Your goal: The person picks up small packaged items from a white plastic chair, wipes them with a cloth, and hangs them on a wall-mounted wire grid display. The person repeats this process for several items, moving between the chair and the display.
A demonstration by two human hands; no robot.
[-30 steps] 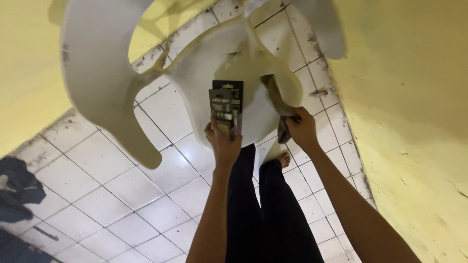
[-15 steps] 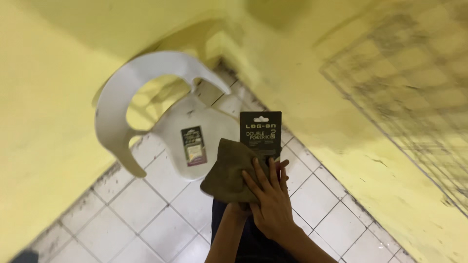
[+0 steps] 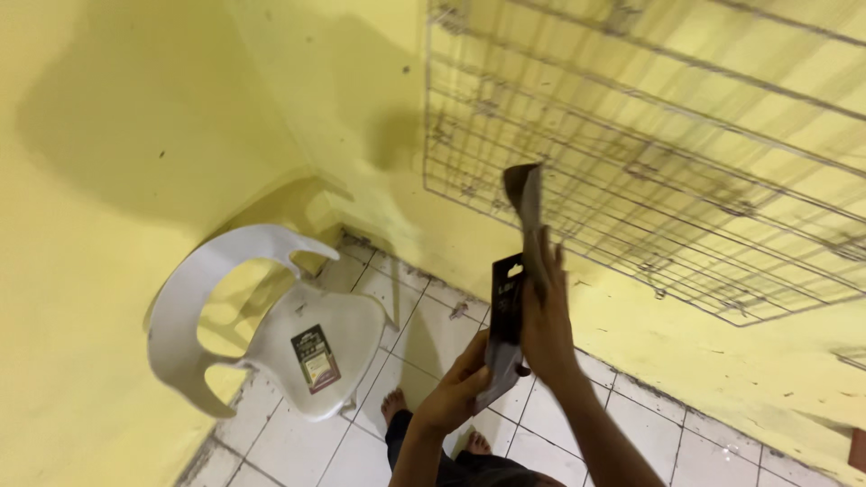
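On the white plastic chair (image 3: 271, 334) by the floor's wall corner lies a small carded pack (image 3: 316, 358). The left hand (image 3: 456, 392) pinches the lower end of a dark carded package (image 3: 505, 329), held upright. The right hand (image 3: 546, 320) clasps its upper part beside a brownish cloth (image 3: 526, 203), just below the wire grid (image 3: 686, 162).

Both hands (image 3: 505, 361) raised together, fingers gripping.

A packet (image 3: 315, 358) lies on the chair (image 3: 225, 307), left of the grid (image 3: 649, 162).
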